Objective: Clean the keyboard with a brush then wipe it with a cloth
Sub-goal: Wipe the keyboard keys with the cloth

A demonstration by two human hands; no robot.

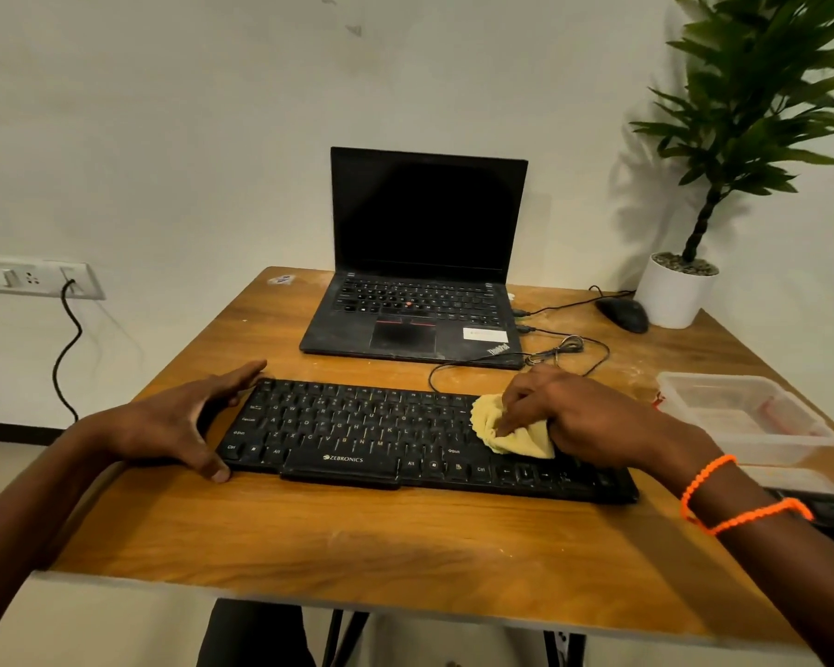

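1 keyboard (357, 435), 1 cloth (506, 428), 2 hands

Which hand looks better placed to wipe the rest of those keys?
The right hand: it already grips the yellow cloth on the keyboard. The left hand holds nothing; it braces the keyboard's left end, so it probably suits steadying.
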